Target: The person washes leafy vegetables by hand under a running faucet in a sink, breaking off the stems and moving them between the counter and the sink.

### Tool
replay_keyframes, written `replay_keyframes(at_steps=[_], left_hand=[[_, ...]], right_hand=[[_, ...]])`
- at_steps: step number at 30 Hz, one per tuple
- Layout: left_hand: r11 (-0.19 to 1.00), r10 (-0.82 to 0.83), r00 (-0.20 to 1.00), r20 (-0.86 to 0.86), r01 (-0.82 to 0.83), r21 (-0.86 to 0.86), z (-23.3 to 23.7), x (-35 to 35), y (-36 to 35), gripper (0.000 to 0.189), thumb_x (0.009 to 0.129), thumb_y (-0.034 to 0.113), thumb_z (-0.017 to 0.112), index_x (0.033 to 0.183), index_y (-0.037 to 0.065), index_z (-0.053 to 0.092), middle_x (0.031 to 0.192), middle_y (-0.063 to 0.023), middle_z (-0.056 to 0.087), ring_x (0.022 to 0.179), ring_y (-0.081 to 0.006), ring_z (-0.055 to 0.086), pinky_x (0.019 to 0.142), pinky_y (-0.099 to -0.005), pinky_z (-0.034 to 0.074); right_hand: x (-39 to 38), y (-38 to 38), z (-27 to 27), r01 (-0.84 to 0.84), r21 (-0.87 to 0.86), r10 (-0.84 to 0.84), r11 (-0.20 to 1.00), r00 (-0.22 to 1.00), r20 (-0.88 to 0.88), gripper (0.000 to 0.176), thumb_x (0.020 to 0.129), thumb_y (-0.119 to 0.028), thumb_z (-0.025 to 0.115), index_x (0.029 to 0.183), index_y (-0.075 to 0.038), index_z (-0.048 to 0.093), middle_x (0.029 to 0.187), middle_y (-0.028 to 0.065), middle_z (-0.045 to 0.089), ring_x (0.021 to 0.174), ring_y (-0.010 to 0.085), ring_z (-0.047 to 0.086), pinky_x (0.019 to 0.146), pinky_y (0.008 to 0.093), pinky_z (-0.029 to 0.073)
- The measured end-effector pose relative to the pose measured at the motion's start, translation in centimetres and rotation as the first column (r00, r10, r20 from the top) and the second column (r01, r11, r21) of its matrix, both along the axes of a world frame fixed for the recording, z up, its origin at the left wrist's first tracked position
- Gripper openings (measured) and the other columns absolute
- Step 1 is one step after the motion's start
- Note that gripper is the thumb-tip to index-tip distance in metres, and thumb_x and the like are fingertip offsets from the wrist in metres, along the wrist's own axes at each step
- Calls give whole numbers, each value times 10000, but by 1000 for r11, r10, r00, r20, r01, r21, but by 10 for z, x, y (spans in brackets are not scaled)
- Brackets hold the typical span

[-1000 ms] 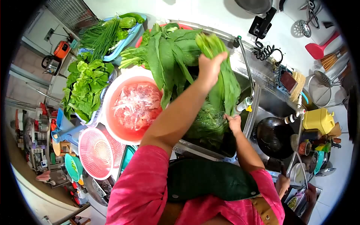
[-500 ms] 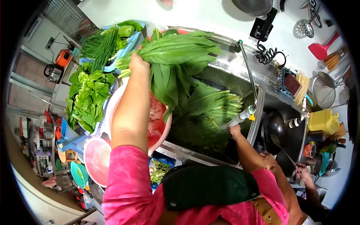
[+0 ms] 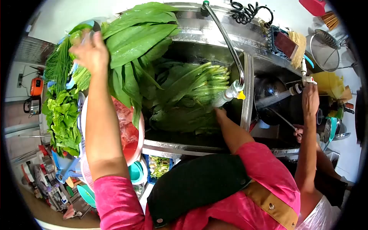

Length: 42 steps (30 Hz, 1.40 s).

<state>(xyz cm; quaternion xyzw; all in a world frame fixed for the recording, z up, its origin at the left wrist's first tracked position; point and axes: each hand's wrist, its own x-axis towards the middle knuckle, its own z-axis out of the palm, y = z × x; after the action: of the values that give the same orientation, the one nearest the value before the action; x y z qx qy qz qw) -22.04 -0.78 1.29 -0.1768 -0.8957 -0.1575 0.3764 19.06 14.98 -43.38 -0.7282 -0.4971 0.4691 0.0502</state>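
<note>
My left hand (image 3: pixel 92 54) is open, fingers spread and slightly blurred, at the stem end of a bunch of long green leaves (image 3: pixel 140 42). The bunch lies at the sink's left end, its leaves drooping over a pink basin (image 3: pixel 141 128). My right hand (image 3: pixel 220 114) reaches into the left sink, low beside the faucet's clear nozzle (image 3: pixel 226 96); its fingers are smeared and partly hidden. More long-leaved greens (image 3: pixel 207 78) lie in that sink, pale stems pointing right.
Chives (image 3: pixel 57 67) and leafy lettuce (image 3: pixel 63 119) sit in baskets at left. A metal divider (image 3: pixel 248 92) separates the sinks. In the right one is a dark wok (image 3: pixel 266 94) under running water. A co-worker's hand (image 3: pixel 310 97) touches the tap; their other hand (image 3: pixel 299 133) holds a long handle.
My left hand has let go of the leafy bunch, which now lies farther left. The view has shifted. The co-worker's hand has come up to the tap, and water runs into the right sink.
</note>
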Motion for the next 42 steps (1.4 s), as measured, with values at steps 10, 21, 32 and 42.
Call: replay_keyframes(at_steps=[10, 21, 32, 42], left_hand=[[962, -271, 954, -129, 274, 1, 46, 33, 24, 593, 807, 549, 372, 1174, 92, 464, 1253, -242, 331, 1203, -324, 293, 967, -552, 131], [674, -677, -219, 703, 199, 711, -198, 265, 68, 280, 729, 140, 624, 958, -11, 564, 900, -101, 611, 816, -179, 572, 748, -297, 435], [568, -703, 280, 653, 775, 279, -179, 292, 73, 231, 681, 224, 643, 842, 68, 586, 779, -122, 577, 720, -292, 556, 633, -375, 435], [451, -731, -128, 670, 647, 615, -169, 265, 69, 179, 708, 145, 623, 834, 18, 608, 711, -78, 551, 630, -164, 526, 588, -265, 412]], right_hand=[[-23, 42, 107, -717, 211, 726, 665, 686, 47, 265, 744, -154, 556, 943, 20, 544, 923, 133, 581, 833, 231, 551, 731, 314, 425], [-14, 15, 242, -799, 130, 745, 587, 470, -473, 250, 751, -146, 624, 968, -30, 581, 863, 90, 599, 781, 163, 543, 730, 282, 424], [-19, 35, 285, -715, 324, 781, 620, 603, -163, 156, 784, -117, 547, 848, 24, 566, 615, 69, 568, 569, 143, 566, 477, 280, 444], [-21, 38, 282, -530, -565, -282, 633, 521, -806, 114, 809, -170, 546, 779, -72, 497, 607, -18, 478, 491, 37, 418, 412, 153, 357]])
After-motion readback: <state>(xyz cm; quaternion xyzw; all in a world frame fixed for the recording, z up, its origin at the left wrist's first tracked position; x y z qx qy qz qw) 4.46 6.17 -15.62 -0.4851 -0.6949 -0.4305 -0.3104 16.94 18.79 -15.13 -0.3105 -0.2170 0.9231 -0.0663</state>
